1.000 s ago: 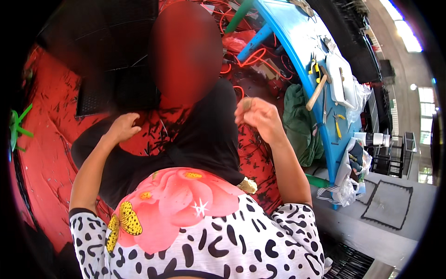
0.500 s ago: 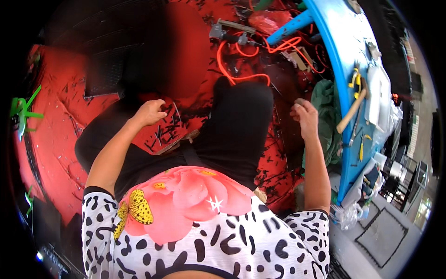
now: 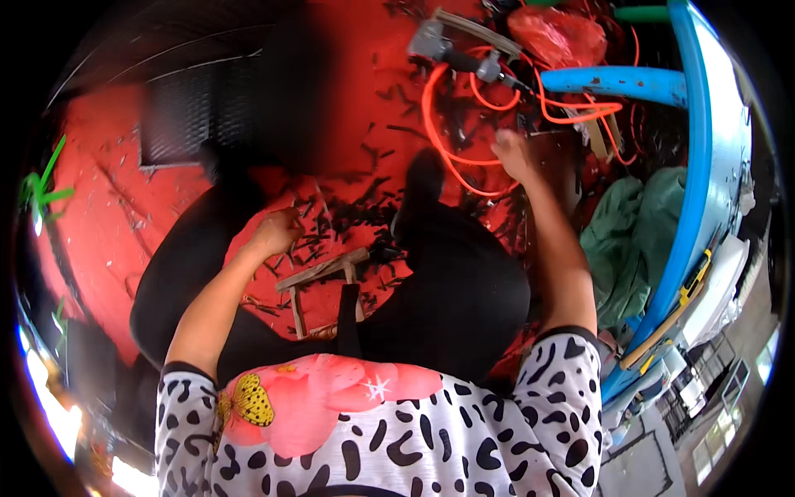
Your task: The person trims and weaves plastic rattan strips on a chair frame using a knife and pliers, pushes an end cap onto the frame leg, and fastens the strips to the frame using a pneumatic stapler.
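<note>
My left hand [image 3: 277, 233] hovers over the red floor between my knees, its fingers curled in; whatever they may hold is hidden. Below it, a small wooden frame [image 3: 319, 271] lies between my legs, among many scattered dark strips [image 3: 364, 203]. My right hand [image 3: 513, 155] reaches forward past my right knee, smeared by motion. It is beside a coiled orange hose [image 3: 430, 112], and I cannot tell whether it touches it. Farther ahead, a grey and black pneumatic tool [image 3: 458, 58] lies on the floor, joined to that hose.
A blue table [image 3: 696, 174] with a blue leg [image 3: 613, 81] borders the right side, bearing a wooden-handled tool [image 3: 650, 341] and a yellow cutter [image 3: 694, 280]. Green cloth [image 3: 621, 248] is bunched below. A red plastic bag [image 3: 559, 36] lies ahead; a blurred dark shape [image 3: 290, 91] blocks the upper left.
My right hand has swung forward and left from beside the green cloth to the orange hose. My left hand has lowered slightly, and the view has shifted, showing more of the wooden frame.
</note>
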Tool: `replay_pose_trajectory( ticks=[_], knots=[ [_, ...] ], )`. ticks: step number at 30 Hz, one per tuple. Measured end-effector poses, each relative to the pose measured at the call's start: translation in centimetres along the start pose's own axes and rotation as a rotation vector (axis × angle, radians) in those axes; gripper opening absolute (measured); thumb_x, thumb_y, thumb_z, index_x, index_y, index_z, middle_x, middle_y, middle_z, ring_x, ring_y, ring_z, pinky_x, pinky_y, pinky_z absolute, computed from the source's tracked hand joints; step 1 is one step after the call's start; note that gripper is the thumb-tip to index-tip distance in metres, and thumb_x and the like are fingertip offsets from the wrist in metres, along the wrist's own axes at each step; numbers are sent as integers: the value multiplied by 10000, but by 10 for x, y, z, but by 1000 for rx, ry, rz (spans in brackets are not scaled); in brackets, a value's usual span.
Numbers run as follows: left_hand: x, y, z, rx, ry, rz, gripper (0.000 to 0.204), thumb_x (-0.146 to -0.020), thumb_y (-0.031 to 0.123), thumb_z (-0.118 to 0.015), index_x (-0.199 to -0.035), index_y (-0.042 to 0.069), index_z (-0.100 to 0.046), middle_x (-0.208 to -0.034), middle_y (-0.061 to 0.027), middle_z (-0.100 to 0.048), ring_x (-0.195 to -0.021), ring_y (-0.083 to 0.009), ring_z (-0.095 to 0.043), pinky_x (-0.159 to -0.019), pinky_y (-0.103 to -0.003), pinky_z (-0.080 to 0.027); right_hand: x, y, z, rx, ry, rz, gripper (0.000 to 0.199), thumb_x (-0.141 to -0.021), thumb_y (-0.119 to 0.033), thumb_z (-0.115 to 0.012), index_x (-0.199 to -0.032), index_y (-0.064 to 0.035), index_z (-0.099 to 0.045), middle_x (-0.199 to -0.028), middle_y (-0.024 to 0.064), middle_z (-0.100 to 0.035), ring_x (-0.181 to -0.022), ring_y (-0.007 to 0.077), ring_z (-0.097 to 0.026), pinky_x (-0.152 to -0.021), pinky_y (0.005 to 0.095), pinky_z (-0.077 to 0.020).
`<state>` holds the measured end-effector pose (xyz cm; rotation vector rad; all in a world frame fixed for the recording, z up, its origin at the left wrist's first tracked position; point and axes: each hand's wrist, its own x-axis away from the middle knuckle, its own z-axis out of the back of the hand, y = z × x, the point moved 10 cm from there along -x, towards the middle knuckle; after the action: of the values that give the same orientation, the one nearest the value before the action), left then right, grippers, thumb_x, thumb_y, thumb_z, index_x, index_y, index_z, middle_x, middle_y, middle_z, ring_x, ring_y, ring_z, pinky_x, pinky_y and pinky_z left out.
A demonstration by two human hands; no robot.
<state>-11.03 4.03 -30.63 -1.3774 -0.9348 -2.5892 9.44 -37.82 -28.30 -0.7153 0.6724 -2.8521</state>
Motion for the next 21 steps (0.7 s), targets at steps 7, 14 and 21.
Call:
replay_pose_trajectory(
  ticks=[7,14,21],
  knots=[
    [-21,3,-14,82,67,-144,405,-689,208,-675,-1047,49,-576,-769,-171,-607,-722,-297,-616,-617,-394,-467,17,-75,7,-172,-38,-19,199,-725,-149,-587,-890,-38,-579,-776,186,-604,-754,316,-611,-644,415,-474],
    [-8,75,-7,9,36,-237,352,-705,167,-651,-1005,6,-560,-714,-162,-590,-658,-248,-597,-589,-353,-449,192,-138,180,-393,447,58,279,-753,1,-607,-1028,-18,-562,-809,79,-598,-660,129,-592,-582,244,-485],
    [23,47,-17,-53,144,-240,357,-683,182,-643,-996,19,-586,-735,-186,-586,-688,-286,-599,-619,-370,-453,354,-58,314,191,1017,-301,211,-788,-79,-568,-988,-13,-579,-827,91,-613,-726,182,-598,-646,291,-472]
  ],
)
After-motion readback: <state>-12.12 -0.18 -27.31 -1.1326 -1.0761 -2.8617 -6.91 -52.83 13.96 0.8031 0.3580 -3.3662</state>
